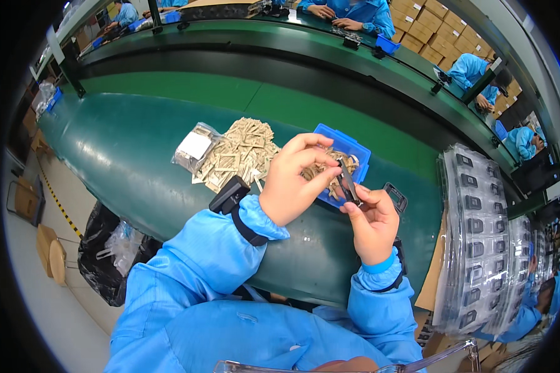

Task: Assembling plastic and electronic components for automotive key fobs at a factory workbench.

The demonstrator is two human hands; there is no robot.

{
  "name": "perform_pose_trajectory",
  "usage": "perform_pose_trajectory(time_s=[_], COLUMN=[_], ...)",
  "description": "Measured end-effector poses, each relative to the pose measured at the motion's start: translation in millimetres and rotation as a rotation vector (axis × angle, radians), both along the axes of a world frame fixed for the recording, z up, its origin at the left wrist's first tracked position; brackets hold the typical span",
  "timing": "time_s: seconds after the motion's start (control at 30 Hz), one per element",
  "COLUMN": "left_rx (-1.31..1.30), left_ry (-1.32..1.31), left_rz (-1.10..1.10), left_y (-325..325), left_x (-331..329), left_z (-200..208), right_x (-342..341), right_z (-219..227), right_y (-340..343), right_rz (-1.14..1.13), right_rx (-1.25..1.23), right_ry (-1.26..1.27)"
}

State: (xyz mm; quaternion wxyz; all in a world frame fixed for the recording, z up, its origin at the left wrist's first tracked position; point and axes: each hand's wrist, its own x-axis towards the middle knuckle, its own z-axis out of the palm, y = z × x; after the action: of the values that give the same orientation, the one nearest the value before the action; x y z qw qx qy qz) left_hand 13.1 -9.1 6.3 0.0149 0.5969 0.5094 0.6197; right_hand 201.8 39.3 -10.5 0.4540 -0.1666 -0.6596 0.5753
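Observation:
In front of my chest, my left hand point(295, 180) and my right hand point(373, 225) hold a thin dark plastic part point(350, 185) between them. The left thumb and fingertips pinch at its upper end; the right thumb and fingers grip its lower end. Its exact kind is partly hidden by the fingers. Just behind it stands a blue bin point(359, 149) with small tan pieces point(320, 163) inside. Beside my right hand a dark rectangular frame point(396, 196) lies on the green table point(168, 180).
A heap of tan flat pieces point(246, 149) lies left of the bin, against a clear plastic bag with a white label point(196, 146). Stacked clear trays with dark frames point(479, 236) stand at the right. A black bin bag point(99, 255) hangs at lower left. Co-workers point(354, 15) sit beyond the conveyor.

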Motion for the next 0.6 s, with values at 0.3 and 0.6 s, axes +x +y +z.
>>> perform_pose_trajectory(time_s=[0.3,0.6], left_rx=[-0.157,0.025], left_ry=[-0.359,0.128], left_rz=[-0.323,-0.17], left_y=[0,14], left_x=[4,3], left_z=[3,-10], right_x=[1,2], right_z=[-3,1], right_y=[2,5], right_rz=[-0.013,-0.046], right_rx=[0.014,-0.017], right_ry=[-0.035,0.045])
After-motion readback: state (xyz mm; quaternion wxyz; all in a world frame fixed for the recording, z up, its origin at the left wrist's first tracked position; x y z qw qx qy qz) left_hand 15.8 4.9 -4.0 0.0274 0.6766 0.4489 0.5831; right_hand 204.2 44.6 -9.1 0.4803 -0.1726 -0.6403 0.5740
